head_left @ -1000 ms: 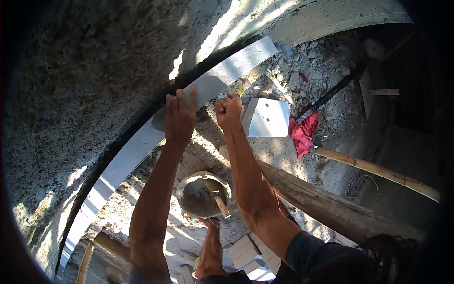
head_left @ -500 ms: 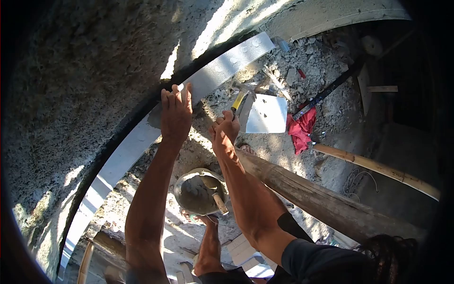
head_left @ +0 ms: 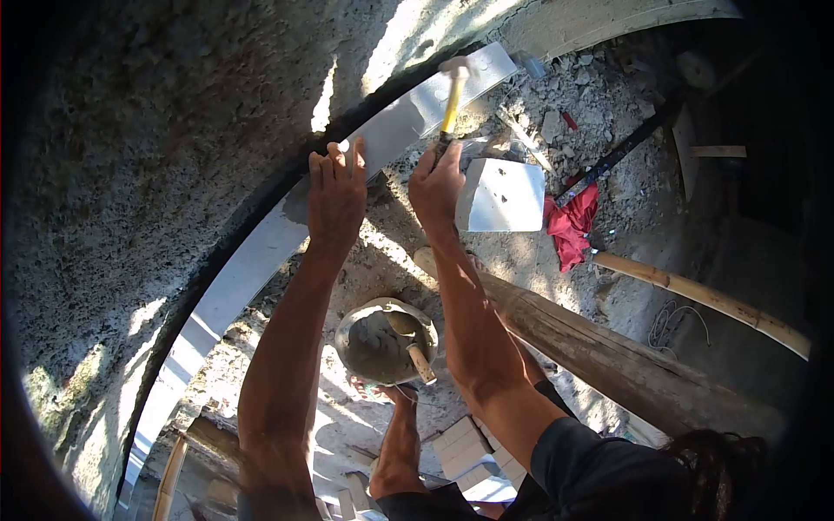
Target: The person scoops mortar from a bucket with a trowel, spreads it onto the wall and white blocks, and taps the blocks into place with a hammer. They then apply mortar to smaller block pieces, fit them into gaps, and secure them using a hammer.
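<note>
My right hand [head_left: 437,191] is closed around the dark grip of a hammer [head_left: 453,104] with a yellow handle. Its slightly blurred head overlaps the far part of a pale grey tile strip [head_left: 248,256], which curves along a rough wall. My left hand [head_left: 337,201] lies on that strip with fingers stretched out and a little apart, fingertips at its wall-side edge. Below, between my forearms, stands a bucket [head_left: 340,347] of wet grey mortar. A trowel [head_left: 419,358] with a wooden handle rests in it.
Right of the hammer lies a white tile block [head_left: 506,195], beside a red cloth [head_left: 572,230]. A log [head_left: 565,326] and a bamboo pole [head_left: 695,295] slant across the right side. Rubble [head_left: 591,104] covers the ground beyond. Several tiles [head_left: 465,447] lie near my feet.
My right hand has lifted the hammer up and away from beside the white block, so its head now overlaps the tile strip. My left hand stays on the strip; the view has shifted slightly.
</note>
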Demonstrator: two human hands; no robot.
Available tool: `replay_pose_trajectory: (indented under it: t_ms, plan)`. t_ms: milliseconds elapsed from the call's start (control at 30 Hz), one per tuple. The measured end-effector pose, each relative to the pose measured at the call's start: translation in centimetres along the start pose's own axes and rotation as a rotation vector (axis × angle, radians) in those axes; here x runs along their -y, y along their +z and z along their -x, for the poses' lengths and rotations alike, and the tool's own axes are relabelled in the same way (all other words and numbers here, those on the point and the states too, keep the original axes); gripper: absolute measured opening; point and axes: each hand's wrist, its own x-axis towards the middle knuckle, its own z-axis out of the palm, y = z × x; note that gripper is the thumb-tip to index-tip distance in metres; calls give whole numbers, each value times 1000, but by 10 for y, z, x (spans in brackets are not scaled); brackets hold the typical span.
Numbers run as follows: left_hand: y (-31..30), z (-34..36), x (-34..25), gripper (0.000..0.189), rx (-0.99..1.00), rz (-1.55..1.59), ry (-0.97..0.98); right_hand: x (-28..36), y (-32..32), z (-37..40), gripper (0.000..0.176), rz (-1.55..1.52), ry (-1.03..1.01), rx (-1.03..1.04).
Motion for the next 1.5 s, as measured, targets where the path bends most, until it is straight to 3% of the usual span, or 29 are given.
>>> replay_pose_trajectory:
  t_ms: [133, 233, 400, 467, 500, 600, 733, 800, 933, 1000, 1033, 1100, 1133, 1200, 1300, 1500]
  plan:
    - [0, 0, 0, 57, 5, -40, 7, 6, -4, -9, 27, -68, -47, 56]
    - [0, 1, -1, 57, 19, -75, 22, 12, -8, 3, 24, -152, -74, -128]
    - [1, 2, -1, 58, 2, -98, 35, 8, -15, 18, 22, -209, -97, -129]
    - [1, 1, 0, 59, 5, -91, 24, -5, -3, 19, 24, -82, 8, 8]
    - [1, 0, 0, 59, 13, -64, 18, -13, -1, 13, 24, 27, 48, 173]
    - [1, -2, -1, 60, 18, -34, -1, -11, -3, 4, 22, -7, -94, 127]
    - [3, 1, 1, 60, 35, -101, 44, 11, -18, 31, 21, -153, -89, -35]
    - [-5, 2, -4, 64, 59, -90, 8, 23, -41, 54, 19, -299, 124, 96]
    - [-2, 0, -3, 65, 76, -91, -3, -18, -75, 125, 18, -130, -262, 100]
    - [-4, -1, -3, 64, 53, -20, -17, -11, -119, 149, 19, -258, 43, 463]
    - [-6, 0, -3, 64, 50, -19, -22, -18, -136, 161, 20, -177, -111, 504]
    - [-9, 1, -1, 65, 68, -13, -13, -28, -169, 174, 21, -130, -126, 632]
    - [-9, 2, -1, 65, 70, -13, -16, -29, -187, 179, 21, -164, 23, 721]
    - [-9, 4, -4, 68, 84, 5, -62, -35, -219, 178, 21, -163, 6, 839]
    - [-1, 7, -7, 69, 22, -45, -70, -48, -253, 177, 22, -95, 35, 955]
    - [-14, 6, -6, 71, 60, 59, -95, -55, -279, 180, 23, -36, 76, 974]
